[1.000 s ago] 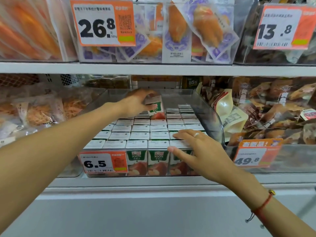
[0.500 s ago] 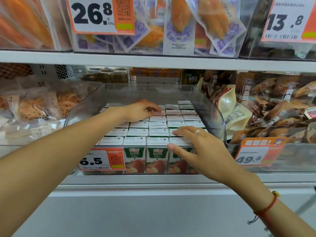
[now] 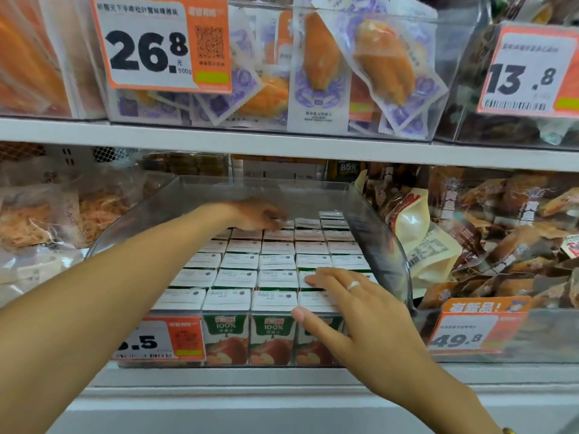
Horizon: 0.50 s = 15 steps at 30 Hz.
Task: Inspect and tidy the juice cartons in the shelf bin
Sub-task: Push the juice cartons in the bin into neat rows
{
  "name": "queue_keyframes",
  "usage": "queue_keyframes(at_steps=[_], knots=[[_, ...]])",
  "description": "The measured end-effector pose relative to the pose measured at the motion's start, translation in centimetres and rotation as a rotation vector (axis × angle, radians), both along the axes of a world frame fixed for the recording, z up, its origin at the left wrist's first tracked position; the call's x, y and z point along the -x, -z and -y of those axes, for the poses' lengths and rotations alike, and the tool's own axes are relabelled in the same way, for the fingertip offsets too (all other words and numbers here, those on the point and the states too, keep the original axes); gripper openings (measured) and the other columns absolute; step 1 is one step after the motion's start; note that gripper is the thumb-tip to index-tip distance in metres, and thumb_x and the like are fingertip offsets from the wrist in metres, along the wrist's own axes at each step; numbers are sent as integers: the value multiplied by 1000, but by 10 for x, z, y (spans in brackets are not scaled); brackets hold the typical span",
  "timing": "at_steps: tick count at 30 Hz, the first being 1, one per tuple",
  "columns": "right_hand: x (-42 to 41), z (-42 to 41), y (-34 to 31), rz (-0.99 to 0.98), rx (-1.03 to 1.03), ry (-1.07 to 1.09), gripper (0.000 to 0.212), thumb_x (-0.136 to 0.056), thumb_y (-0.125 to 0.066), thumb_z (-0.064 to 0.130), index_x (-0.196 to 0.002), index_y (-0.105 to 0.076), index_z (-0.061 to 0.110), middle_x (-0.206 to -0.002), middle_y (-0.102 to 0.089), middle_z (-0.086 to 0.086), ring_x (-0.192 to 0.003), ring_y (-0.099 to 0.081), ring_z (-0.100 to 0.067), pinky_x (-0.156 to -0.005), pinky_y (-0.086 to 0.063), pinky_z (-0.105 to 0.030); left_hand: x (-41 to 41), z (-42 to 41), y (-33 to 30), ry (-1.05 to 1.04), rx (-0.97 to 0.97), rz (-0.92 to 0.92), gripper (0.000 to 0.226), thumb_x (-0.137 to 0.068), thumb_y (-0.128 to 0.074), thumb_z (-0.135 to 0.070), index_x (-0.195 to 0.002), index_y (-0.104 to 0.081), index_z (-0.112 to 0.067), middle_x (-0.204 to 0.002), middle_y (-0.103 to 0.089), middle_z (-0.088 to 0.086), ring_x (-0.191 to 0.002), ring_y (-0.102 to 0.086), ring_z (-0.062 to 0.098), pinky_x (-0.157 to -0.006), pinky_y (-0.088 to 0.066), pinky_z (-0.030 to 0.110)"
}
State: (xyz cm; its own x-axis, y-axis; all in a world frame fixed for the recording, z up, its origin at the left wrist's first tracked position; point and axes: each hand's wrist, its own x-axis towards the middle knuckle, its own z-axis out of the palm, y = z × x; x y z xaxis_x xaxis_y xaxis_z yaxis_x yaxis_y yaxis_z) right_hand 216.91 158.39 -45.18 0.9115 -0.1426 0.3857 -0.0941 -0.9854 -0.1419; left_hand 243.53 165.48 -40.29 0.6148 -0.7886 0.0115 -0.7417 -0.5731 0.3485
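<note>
Right hand lies flat, fingers straight, on the tops of the front-right juice cartons, thumb against the clear bin front wall; it grips nothing. A ring sits on one finger. Left hand reaches over to the back rows of the bin, fingers bent down onto carton tops there; motion blur, so cannot tell if it pinches a carton or only presses. Cartons stand upright in tight rows filling the bin from front wall to near the back, white tops up, apple fronts showing through the front wall.

Step in hand, as judged: levelling and squaring the back rows while the right hand steadies the front. To do it well, keep the right palm flat so the front row does not tip, press the back cartons straight down and toward the right wall, check that no top rides higher than its neighbours, and close gaps at the back left corner. Cartons are light and packed close, so one pushed askew may shove the next.

Bin sits at the front edge of the lower shelf, an orange price tag at its front left corner. Just right, a bin of brown snack packets with a 49.8 tag; left, bagged shredded snacks. Upper shelf carries pouch bins with 26.8 tag and 13.8 tag.
</note>
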Motion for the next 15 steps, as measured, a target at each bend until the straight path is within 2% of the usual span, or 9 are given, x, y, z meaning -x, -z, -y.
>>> queue_keyframes(at_steps=[6, 8, 11, 15], knots=[[-1, -1, 1, 13, -12, -1, 80, -81, -5, 80, -137, -45, 40, -139, -43, 26, -127, -38, 2, -102, -31, -18, 0, 4, -13, 7, -63, -53, 43, -98, -58, -22, -140, -52, -15, -142, -53, 8, -130, -51, 24, -110, -40, 41], [-1, -1, 1, 7, -9, -4, 80, -81, -5, 80, -138, -45, 40, -140, -42, 26, -128, -38, 2, -103, -31, -18, 4, 4, -13, 2, -78, -18, 42, -99, -56, -23, -140, -52, -13, -142, -53, 9, -130, -51, 26, -110, -41, 42], [0, -1, 0, 13, -13, -8, 79, -82, -7, 79, -136, -48, 38, -137, -45, 25, -126, -41, 1, -101, -33, -19, 12, -1, -6, -17, 57, 99, 44, -103, -48, -27, -144, -46, -12, -146, -48, 6, -132, -48, 25, -110, -38, 40], [0, -1, 0, -4, 7, -6, 81, -80, -2, 80, -138, -43, 40, -139, -42, 27, -128, -38, 3, -101, -32, -17, 10, -10, 0, 10, 109, 176, 42, -103, -45, -27, -141, -48, -10, -143, -51, 10, -129, -49, 27, -105, -39, 35]])
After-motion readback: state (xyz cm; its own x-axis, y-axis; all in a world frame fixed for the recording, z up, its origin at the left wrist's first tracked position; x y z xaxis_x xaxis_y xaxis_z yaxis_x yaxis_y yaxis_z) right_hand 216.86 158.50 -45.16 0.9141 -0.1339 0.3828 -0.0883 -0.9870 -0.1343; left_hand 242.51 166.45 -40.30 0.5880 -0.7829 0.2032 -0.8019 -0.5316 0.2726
